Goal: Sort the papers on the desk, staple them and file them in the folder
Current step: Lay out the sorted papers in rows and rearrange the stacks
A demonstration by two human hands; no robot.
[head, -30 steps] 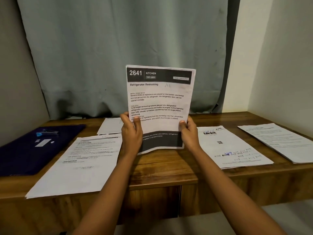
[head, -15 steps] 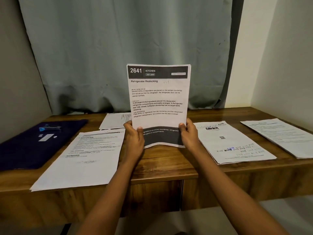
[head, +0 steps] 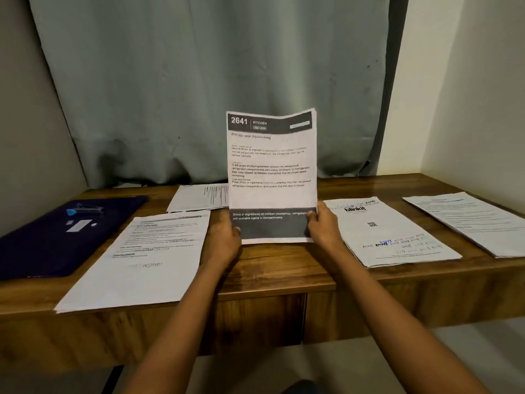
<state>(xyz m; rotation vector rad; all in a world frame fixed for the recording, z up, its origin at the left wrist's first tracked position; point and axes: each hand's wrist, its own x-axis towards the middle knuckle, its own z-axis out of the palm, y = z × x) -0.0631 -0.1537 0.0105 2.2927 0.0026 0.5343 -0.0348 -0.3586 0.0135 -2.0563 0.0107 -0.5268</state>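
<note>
One stapler [head: 85,209] atop folder [head: 42,245]; upright sheet [head: 272,172] between left hand [head: 224,240], right hand [head: 324,228]

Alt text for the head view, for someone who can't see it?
The left hand and right hand hold a printed sheet headed 2641 Kitchen upright over a wooden desk. Other papers lie flat around it; a stapler sits on a dark folder at left.

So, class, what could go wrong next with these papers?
The upright sheet is held only at its bottom corners by the left hand and right hand, so it may flop or crease. The left paper reaches the front edge of the desk; a forearm could sweep it off. The stapler lies on the folder; opening that may tip it off.
</note>
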